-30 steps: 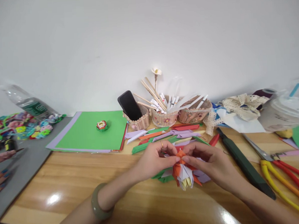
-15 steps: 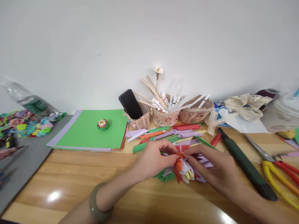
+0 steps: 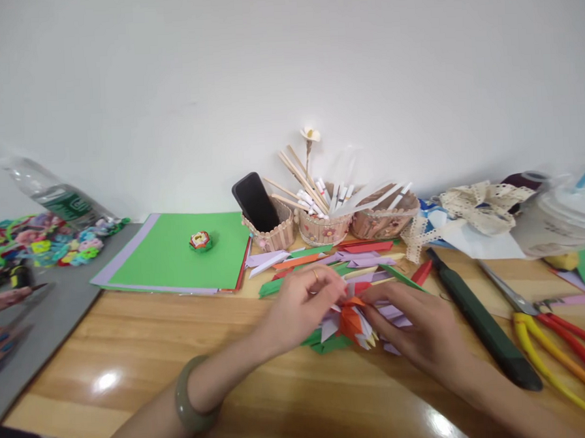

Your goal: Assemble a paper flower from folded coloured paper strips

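Observation:
A folded-paper flower [image 3: 351, 322] with orange outer petals and white and pale yellow inner points hangs tilted between my hands. My right hand [image 3: 420, 313] pinches its orange upper end between thumb and fingers. Just left of that end is my left hand [image 3: 307, 303], fingers drawn together and slightly blurred; whether its fingertips hold any paper is hidden. Beneath and around the flower lie folded green pieces [image 3: 324, 343] and purple pieces [image 3: 394, 315]. Behind my hands, folded paper strips [image 3: 324, 262] in several colours are spread out.
Left stands a stack of coloured sheets [image 3: 177, 254] bearing a small paper flower [image 3: 200, 242]. Stick baskets [image 3: 325, 232] line the wall, one with a phone [image 3: 255, 201]. Right lie a dark green cutter [image 3: 481, 320] and scissors [image 3: 523, 324]. Another person's hand [image 3: 0, 345] shows far left.
My left fingertips have lifted slightly up and left from the flower's top. The flower has turned in my right hand, so more orange shows and its tips sit higher.

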The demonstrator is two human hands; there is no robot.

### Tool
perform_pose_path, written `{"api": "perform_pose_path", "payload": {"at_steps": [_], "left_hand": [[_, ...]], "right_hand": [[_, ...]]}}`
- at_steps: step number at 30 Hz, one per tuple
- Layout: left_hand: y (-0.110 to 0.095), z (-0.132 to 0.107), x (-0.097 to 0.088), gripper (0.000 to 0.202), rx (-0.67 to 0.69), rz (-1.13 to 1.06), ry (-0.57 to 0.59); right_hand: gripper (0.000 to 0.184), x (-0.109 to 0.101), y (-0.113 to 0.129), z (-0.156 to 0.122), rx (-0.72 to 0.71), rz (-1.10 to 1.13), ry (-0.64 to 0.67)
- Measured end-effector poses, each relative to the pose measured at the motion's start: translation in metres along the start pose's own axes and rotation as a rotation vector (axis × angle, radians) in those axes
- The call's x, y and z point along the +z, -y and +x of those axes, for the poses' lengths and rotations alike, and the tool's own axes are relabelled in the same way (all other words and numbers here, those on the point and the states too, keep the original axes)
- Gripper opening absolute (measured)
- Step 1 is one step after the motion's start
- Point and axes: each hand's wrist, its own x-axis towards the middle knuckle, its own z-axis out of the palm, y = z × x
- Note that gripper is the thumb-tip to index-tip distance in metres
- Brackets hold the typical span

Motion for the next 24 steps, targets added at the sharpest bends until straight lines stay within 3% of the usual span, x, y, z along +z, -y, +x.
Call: {"api": "perform_pose_path", "payload": {"at_steps": [4, 6, 9, 12, 17, 24], "left_hand": [[0.001, 0.006, -0.001, 0.019, -0.129, -0.157, 0.081], [0.002, 0.008, 0.000, 0.010, -0.097, -0.129, 0.102], [0.004, 0.007, 0.000, 0.007, 0.041, -0.054, 0.012], [0.007, 0.007, -0.002, 0.006, 0.232, 0.079, -0.100], [0.016, 0.006, -0.003, 0.007, 0.462, 0.269, -0.145], [0.016, 0.003, 0.001, 0.009, 0.616, 0.419, -0.145]], "right_hand": [[0.008, -0.002, -0.001, 0.002, -0.039, 0.001, -0.014], [0.010, -0.002, -0.002, 0.002, -0.075, 0.011, -0.026], [0.011, -0.001, -0.004, 0.004, -0.068, 0.013, -0.101], [0.008, -0.003, -0.003, 0.006, 0.073, 0.079, -0.069], [0.023, -0.006, 0.000, 0.011, 0.415, 0.389, 0.245], [0.028, -0.007, -0.003, 0.012, 0.688, 0.709, 0.249]]}}
